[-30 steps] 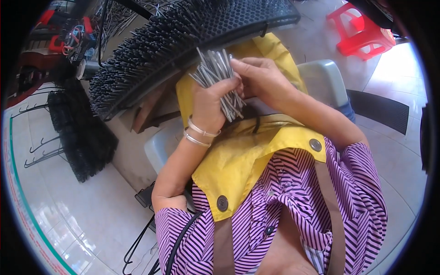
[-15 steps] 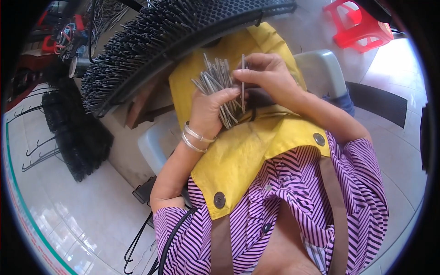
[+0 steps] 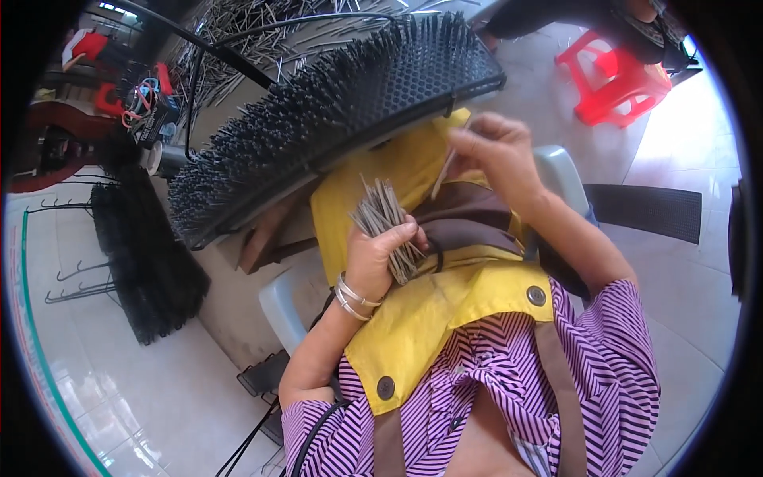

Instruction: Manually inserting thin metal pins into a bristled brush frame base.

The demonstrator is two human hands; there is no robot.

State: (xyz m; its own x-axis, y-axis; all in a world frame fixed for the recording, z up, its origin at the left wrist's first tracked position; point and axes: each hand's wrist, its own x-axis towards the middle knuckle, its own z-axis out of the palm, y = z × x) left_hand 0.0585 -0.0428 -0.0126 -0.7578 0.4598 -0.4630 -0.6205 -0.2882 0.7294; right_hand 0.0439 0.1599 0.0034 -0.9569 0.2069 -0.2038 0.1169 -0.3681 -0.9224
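My left hand [image 3: 380, 253] is closed round a bundle of thin grey metal rods [image 3: 388, 219] above my lap. To its right and farther off, my right hand [image 3: 499, 151] pinches a single grey rod [image 3: 443, 172] between thumb and fingers; it is somewhat blurred. Just beyond both hands stands a curved black rack [image 3: 397, 75] with a honeycomb of holes. Dark rods [image 3: 262, 147] stand densely in its left and middle parts, while many holes at its right end show bare. A yellow apron [image 3: 433, 306] covers my lap.
Loose rods [image 3: 246, 56] lie scattered on the surface behind the rack. Black hooked racks [image 3: 147, 262] hang at the left. A red plastic stool [image 3: 616, 83] stands at the far right, with part of another person [image 3: 556, 16] beside it. I sit on a pale plastic chair [image 3: 560, 179].
My right hand has moved away from the bundle, up and right toward the rack, carrying one rod. The view has tilted, so more of the rack and the surface behind it shows.
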